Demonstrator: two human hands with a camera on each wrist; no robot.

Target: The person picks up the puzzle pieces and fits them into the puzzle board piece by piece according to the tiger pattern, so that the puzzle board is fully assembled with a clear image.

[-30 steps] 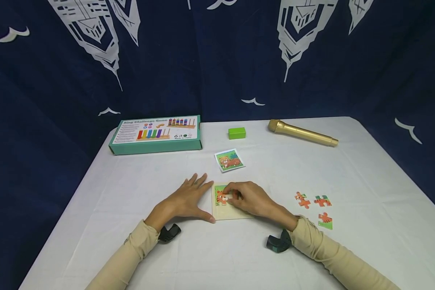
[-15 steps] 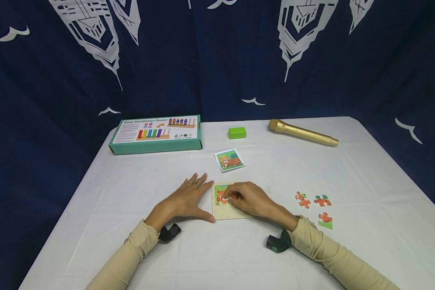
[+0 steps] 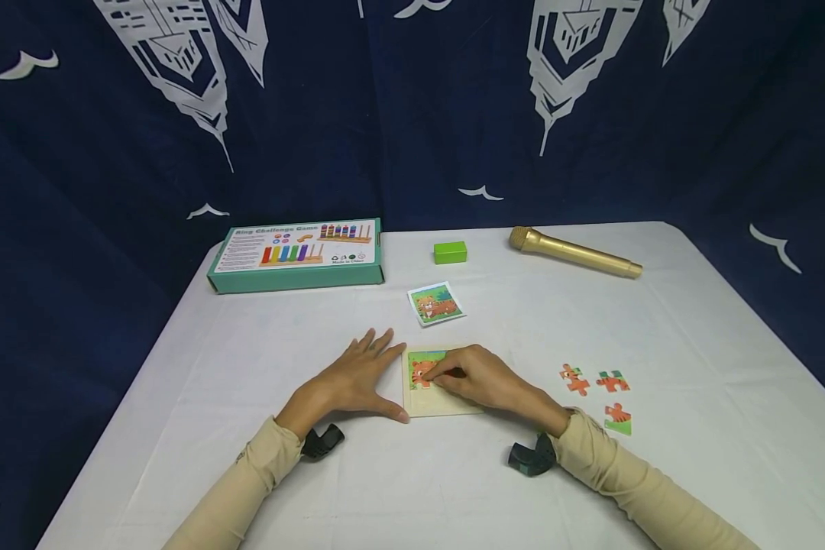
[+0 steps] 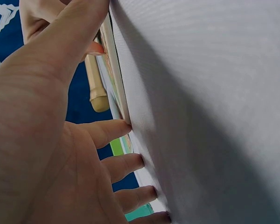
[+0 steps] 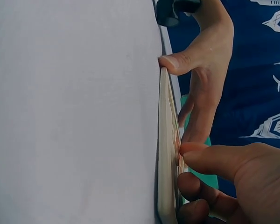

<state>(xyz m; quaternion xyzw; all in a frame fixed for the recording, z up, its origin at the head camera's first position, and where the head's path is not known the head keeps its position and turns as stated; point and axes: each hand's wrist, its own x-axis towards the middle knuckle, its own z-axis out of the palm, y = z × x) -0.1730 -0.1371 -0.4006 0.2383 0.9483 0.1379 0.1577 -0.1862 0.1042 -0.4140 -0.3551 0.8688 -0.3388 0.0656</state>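
A pale wooden puzzle board (image 3: 447, 407) lies at the table's middle, with tiger-picture pieces filling its upper left part. My left hand (image 3: 360, 380) is spread along the board's left side. Its index fingertip touches the upper left corner and its thumb the lower left one. Over the picture, my right hand (image 3: 477, 376) holds a puzzle piece (image 5: 177, 143) down at the board with thumb and curled fingers, which mostly hide it. To the right lie three loose tiger pieces, among them a head piece (image 3: 574, 380), a striped one (image 3: 613, 381) and one with green (image 3: 618, 418).
Beyond the board lies a tiger picture card (image 3: 436, 304). Farther back are a green block (image 3: 450, 253), a gold microphone (image 3: 574, 252) and a Ring Challenge Game box (image 3: 296, 256). A dark blue patterned curtain (image 3: 447, 114) hangs behind the white-covered table (image 3: 385, 489).
My right hand's fingers have come closer together and shifted slightly over the board. More of the picture's green top edge shows beside them. The left hand stays in place.
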